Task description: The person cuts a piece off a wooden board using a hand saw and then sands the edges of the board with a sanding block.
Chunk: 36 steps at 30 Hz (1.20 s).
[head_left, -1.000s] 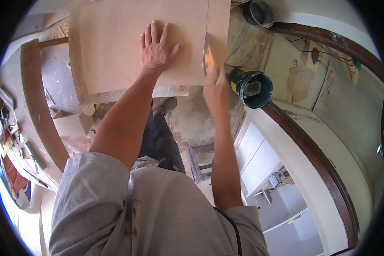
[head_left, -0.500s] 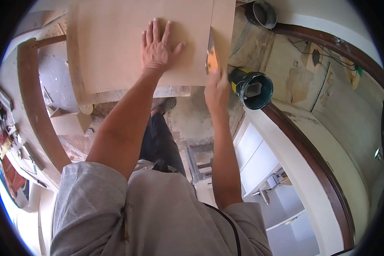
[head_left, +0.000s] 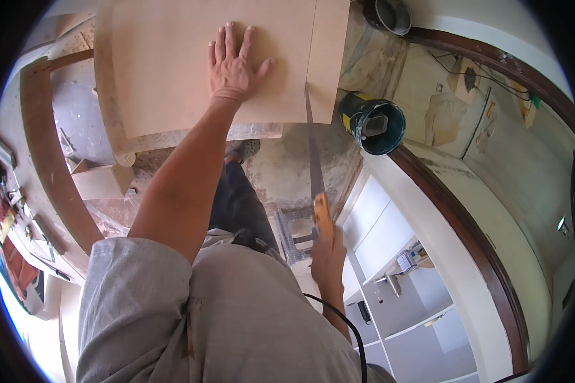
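Observation:
My left hand [head_left: 235,71] lies spread and flat on a large tan board [head_left: 156,76], its fingers pointing toward the far edge. My right hand [head_left: 326,258] is closed around the wooden handle of a hand saw [head_left: 321,210], low beside my body. The long blade reaches up to a thin straight cut line near the board's right side, with its tip in the board at about mid-depth. A narrow strip of board lies right of that line.
A dark bucket [head_left: 383,128] with a clear container inside sits right of the board; a black bucket [head_left: 390,18] stands farther back. A wooden frame [head_left: 48,127] and loose tools [head_left: 13,198] lie left. A white cupboard [head_left: 418,313] is lower right, and a dark stool [head_left: 294,236] is below.
My right hand has pulled the saw far back toward my body, so more blade shows below the board's near edge. My left hand stays on the board, slightly higher in view.

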Tool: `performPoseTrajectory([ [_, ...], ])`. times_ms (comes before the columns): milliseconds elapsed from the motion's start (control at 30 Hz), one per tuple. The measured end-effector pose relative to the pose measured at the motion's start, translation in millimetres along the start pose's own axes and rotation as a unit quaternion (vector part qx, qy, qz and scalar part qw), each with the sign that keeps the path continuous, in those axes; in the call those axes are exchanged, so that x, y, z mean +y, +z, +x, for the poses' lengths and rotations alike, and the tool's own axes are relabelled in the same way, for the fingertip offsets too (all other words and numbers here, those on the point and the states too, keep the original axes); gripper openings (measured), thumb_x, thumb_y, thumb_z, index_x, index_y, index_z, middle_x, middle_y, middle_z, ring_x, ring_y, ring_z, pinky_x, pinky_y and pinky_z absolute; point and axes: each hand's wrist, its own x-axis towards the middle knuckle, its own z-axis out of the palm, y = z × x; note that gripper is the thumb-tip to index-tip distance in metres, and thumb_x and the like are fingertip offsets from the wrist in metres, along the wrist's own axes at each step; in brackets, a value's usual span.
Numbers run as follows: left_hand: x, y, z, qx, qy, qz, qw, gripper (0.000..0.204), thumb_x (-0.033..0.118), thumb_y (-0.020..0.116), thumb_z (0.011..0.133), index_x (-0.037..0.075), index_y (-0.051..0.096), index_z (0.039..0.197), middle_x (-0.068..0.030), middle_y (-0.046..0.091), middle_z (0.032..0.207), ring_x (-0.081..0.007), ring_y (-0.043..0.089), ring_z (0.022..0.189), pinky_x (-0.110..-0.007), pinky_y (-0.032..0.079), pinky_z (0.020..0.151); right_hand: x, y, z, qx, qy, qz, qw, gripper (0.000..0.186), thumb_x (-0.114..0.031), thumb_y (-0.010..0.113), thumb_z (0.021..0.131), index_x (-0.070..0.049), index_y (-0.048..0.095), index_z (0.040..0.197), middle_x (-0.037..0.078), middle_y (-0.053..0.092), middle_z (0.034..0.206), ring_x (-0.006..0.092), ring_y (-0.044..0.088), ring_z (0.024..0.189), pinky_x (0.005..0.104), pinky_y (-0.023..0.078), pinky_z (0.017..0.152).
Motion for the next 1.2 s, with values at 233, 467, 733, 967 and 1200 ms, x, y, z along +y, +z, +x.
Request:
performPoseTrajectory([
  [233, 0.9, 1.4, 2.1, 0.025, 0.005, -0.008, 1.0, 0.09, 0.073, 0.053, 0.093, 0.026, 0.03, 0.166, -0.0186, 0.023, 0.172, -0.0339, 0.019, 0.16, -0.051, 0.015, 0.129, -83.8, 50.4, 241.4, 0.126, -0.226, 0.05, 0.965, 0.043, -0.034, 0.043, 0.111, 0.004, 0.06, 0.119, 0.035, 0.068, 0.098, 0.0562, 0.063, 0.099, 0.0573, 0.049, 0.081],
  [467, 0.7, 0.7, -0.3, 0.02, 0.01, -0.002, 1.0, 0.09, 0.073, 0.051, 0.094, 0.026, 0.029, 0.167, -0.0178, 0.022, 0.172, -0.0335, 0.018, 0.16, -0.051, 0.015, 0.129, -48.2, 15.5, 119.4, 0.08, -0.121, 0.077, 0.986, 0.039, -0.033, 0.046, 0.109, 0.003, 0.057, 0.122, 0.036, 0.065, 0.1, 0.0567, 0.063, 0.098, 0.0555, 0.049, 0.08],
  [733, 0.0, 1.2, 1.0, 0.002, 0.002, 0.01, 1.0, 0.089, 0.073, 0.049, 0.094, 0.027, 0.027, 0.167, -0.0165, 0.021, 0.173, -0.0324, 0.016, 0.161, -0.049, 0.014, 0.13, -6.9, -3.9, 24.3, 0.036, -0.108, -0.084, 0.99, 0.045, -0.027, 0.043, 0.108, 0.005, 0.053, 0.138, 0.028, 0.065, 0.103, 0.0444, 0.065, 0.09, 0.0488, 0.05, 0.081],
  [967, -0.2, -0.3, 2.3, -0.015, -0.001, 0.031, 0.999, 0.09, 0.074, 0.048, 0.094, 0.027, 0.025, 0.168, -0.0155, 0.019, 0.174, -0.031, 0.013, 0.162, -0.048, 0.01, 0.131, -97.7, 45.4, 247.8, 0.126, -0.225, -0.007, 0.966, 0.047, -0.037, 0.044, 0.11, 0.006, 0.06, 0.12, 0.037, 0.067, 0.104, 0.0568, 0.062, 0.103, 0.0567, 0.05, 0.083],
  [1200, 0.8, 1.4, 1.3, 0.038, 0.001, -0.007, 0.999, 0.088, 0.072, 0.053, 0.094, 0.025, 0.032, 0.165, -0.0182, 0.025, 0.171, -0.0343, 0.02, 0.159, -0.051, 0.017, 0.129, -23.4, 9.1, 67.0, 0.046, -0.072, 0.062, 0.994, 0.038, -0.032, 0.044, 0.11, 0.002, 0.057, 0.121, 0.032, 0.063, 0.096, 0.0485, 0.065, 0.092, 0.0526, 0.048, 0.079],
])
